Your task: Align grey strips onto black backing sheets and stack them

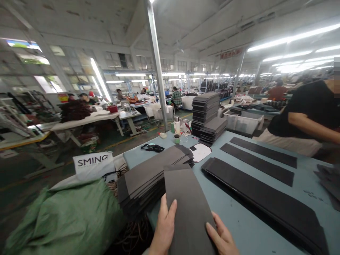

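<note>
Spanning the foreground, the blue table (247, 233) bears a long black stack (260, 202), a fanned pile (154, 168) and two separate strips (256, 164); a dark panel (187, 198) is in hand, these others lie unheld; how many are finished cannot be told; the panel lies between left hand (164, 226) and right hand (221, 235), each closed on one long edge, far end beyond the fingertips (174, 203).
</note>
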`<act>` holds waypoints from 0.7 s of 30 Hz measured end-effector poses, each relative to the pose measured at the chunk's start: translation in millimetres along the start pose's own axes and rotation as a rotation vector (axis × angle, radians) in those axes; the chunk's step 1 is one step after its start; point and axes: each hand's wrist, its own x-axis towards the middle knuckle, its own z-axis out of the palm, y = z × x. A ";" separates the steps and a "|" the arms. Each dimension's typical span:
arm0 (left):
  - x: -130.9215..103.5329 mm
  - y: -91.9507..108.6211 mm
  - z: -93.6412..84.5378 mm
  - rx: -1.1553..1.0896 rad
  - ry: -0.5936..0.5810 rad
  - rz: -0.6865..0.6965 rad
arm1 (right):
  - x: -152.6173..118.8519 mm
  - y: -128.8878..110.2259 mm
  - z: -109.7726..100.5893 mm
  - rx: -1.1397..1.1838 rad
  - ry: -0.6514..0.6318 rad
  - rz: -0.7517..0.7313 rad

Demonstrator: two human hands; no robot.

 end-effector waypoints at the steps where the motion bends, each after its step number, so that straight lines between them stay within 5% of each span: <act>1: -2.5 -0.7 -0.8 -0.016 -0.024 -0.019 | 3.5 -7.4 2.4 -0.001 0.004 -0.009; 8: -8.1 -6.3 -53.0 -0.030 -0.478 -0.044 | 58.3 -26.8 40.9 -0.020 0.249 -0.214; 11: 14.6 8.4 -93.0 -0.022 -0.442 -0.110 | 81.9 -36.0 79.6 0.013 0.294 -0.317; 14: 60.4 30.6 -144.8 0.093 -0.246 -0.115 | 105.2 -35.4 129.9 0.065 0.268 -0.381; 17: 125.6 41.7 -202.9 0.336 -0.085 -0.029 | 140.7 -8.4 172.9 0.058 0.200 -0.351; 21: 212.8 16.9 -258.8 0.625 -0.061 0.043 | 196.6 56.9 197.4 -0.114 0.152 -0.042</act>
